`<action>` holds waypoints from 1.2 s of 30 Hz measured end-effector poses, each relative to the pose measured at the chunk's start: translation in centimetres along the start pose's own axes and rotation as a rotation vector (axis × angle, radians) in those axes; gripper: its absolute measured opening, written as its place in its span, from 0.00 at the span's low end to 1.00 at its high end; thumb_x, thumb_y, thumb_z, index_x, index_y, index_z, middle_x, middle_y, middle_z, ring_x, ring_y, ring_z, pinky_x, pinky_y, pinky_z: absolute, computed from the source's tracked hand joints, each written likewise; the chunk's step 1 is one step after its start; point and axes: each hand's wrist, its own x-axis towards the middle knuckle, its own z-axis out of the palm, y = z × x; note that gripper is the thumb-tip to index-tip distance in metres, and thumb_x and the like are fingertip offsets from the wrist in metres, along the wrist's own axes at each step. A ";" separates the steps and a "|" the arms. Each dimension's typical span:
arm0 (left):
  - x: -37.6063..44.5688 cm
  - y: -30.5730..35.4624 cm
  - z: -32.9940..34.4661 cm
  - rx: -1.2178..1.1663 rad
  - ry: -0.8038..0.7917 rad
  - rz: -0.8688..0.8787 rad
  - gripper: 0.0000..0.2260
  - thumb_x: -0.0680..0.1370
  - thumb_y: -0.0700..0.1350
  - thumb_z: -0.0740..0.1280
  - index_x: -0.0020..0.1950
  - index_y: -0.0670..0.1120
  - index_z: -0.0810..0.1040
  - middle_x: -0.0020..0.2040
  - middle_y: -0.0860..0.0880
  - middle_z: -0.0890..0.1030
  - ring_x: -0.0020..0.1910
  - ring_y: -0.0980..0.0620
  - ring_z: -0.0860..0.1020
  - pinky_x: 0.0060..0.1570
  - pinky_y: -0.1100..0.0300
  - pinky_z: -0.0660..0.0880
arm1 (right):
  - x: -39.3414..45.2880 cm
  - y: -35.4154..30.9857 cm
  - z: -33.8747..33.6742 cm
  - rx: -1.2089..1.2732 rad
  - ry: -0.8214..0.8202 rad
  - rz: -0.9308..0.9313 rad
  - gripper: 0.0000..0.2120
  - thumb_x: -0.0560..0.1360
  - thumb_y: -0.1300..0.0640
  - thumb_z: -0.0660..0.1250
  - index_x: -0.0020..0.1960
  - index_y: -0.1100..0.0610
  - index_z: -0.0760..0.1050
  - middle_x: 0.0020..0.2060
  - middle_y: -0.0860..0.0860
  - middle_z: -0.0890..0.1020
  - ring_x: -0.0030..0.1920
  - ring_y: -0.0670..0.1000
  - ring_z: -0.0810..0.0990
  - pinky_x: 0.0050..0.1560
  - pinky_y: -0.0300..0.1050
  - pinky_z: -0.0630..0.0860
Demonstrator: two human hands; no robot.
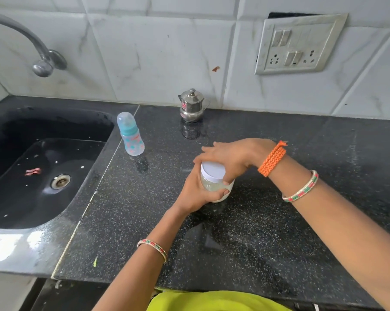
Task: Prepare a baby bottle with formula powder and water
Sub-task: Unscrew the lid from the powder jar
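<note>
left hand (197,194) wraps the body of the clear jar (214,187) mid black counter (256,232), right hand (229,159) curls over its white lid (212,171), gripping the rim. baby bottle (130,134) stands capped, upright near the sink (32,167), well apart. steel pot (191,105) by the wall.

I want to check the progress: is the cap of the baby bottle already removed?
No, the baby bottle stands closed beside the sink, its clear cap on.
</note>
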 end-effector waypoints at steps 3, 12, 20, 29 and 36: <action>0.0 -0.2 0.0 -0.002 0.000 0.001 0.37 0.60 0.50 0.78 0.64 0.61 0.64 0.60 0.54 0.77 0.60 0.57 0.76 0.56 0.63 0.74 | -0.2 -0.1 0.7 0.078 0.054 0.154 0.51 0.69 0.37 0.69 0.77 0.51 0.40 0.77 0.60 0.49 0.75 0.65 0.55 0.70 0.62 0.62; 0.1 -0.5 0.1 0.004 -0.001 0.007 0.37 0.61 0.50 0.78 0.65 0.58 0.63 0.60 0.55 0.76 0.60 0.61 0.75 0.57 0.67 0.72 | -0.1 0.5 0.4 0.091 0.060 0.062 0.51 0.69 0.38 0.70 0.77 0.45 0.37 0.77 0.55 0.40 0.76 0.62 0.52 0.70 0.62 0.62; 2.3 -0.7 1.3 0.038 0.013 0.016 0.40 0.61 0.48 0.80 0.67 0.52 0.62 0.61 0.52 0.74 0.60 0.60 0.73 0.58 0.65 0.71 | 1.2 3.3 1.1 0.173 0.238 0.006 0.30 0.68 0.45 0.73 0.65 0.53 0.66 0.50 0.52 0.74 0.42 0.53 0.77 0.36 0.46 0.73; 9.0 0.5 2.3 0.417 -0.007 -0.031 0.42 0.62 0.56 0.79 0.69 0.52 0.61 0.60 0.54 0.76 0.62 0.49 0.74 0.62 0.48 0.69 | 3.2 9.4 1.2 0.341 0.414 0.044 0.31 0.67 0.47 0.73 0.67 0.46 0.67 0.57 0.53 0.76 0.51 0.56 0.76 0.42 0.46 0.72; 8.9 0.8 2.3 0.547 0.056 -0.010 0.39 0.61 0.58 0.78 0.67 0.51 0.64 0.59 0.53 0.76 0.62 0.50 0.72 0.58 0.50 0.59 | 1.2 10.7 0.3 0.591 0.617 -0.061 0.31 0.68 0.48 0.75 0.66 0.50 0.66 0.61 0.53 0.75 0.54 0.52 0.75 0.47 0.45 0.71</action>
